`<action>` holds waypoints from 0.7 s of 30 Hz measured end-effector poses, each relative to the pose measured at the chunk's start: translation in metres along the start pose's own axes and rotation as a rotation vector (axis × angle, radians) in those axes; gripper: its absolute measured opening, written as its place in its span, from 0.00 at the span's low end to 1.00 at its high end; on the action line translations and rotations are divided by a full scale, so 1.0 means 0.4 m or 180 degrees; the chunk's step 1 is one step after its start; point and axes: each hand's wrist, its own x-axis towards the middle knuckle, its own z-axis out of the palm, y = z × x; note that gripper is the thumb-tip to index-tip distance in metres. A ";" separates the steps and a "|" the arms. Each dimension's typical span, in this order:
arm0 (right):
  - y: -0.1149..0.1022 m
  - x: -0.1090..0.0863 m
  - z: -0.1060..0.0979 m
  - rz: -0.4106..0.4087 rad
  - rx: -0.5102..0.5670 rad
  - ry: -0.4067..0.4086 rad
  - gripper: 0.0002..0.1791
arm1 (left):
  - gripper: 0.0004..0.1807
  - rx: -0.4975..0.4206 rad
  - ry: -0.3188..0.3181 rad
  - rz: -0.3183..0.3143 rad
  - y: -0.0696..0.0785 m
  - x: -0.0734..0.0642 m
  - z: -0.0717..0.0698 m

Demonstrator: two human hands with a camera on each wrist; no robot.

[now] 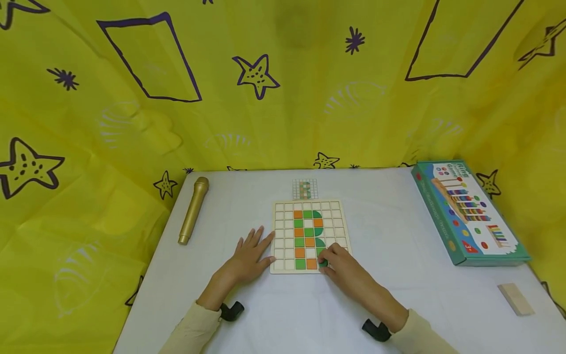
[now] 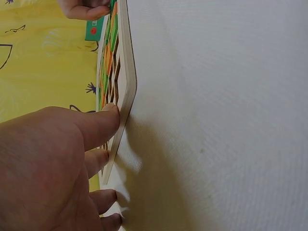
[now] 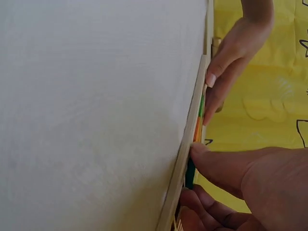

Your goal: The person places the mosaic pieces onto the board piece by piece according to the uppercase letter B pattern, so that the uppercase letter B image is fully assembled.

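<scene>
A wooden grid board (image 1: 280, 246) lies on the white table, with orange, light green and dark green tiles set in its middle columns. My right hand (image 1: 345, 270) pinches a dark green tile (image 1: 324, 264) at the board's near edge, by the lowest row of tiles. In the right wrist view that tile (image 3: 190, 173) shows between thumb and fingers. My left hand (image 1: 247, 258) rests at the board's left edge, fingers spread, with the thumb touching the rim. Just behind the board lies a small pattern card (image 1: 313, 184) printed with a similar coloured grid.
A gold microphone (image 1: 193, 211) lies at the left of the table. To the right are a teal game box (image 1: 470, 211) and a small wooden block (image 1: 516, 299). A yellow patterned cloth (image 1: 292, 123) hangs behind the table.
</scene>
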 end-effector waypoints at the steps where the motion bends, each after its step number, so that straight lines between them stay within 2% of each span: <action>1: 0.001 0.000 -0.002 -0.0007 -0.0003 -0.0011 0.08 | 0.37 0.0006 -0.0004 0.0003 0.000 0.000 0.001; 10: 0.010 0.004 -0.011 -0.0262 -0.0163 0.0001 0.09 | 0.38 0.0048 -0.0021 0.0006 -0.003 0.005 0.005; 17: 0.013 0.007 -0.011 -0.0277 -0.0279 0.0014 0.11 | 0.38 0.0062 -0.0046 -0.0025 -0.002 0.006 0.007; 21: 0.007 0.008 -0.013 -0.0214 -0.0345 0.0041 0.12 | 0.39 -0.0034 -0.0071 -0.0010 -0.008 0.008 0.003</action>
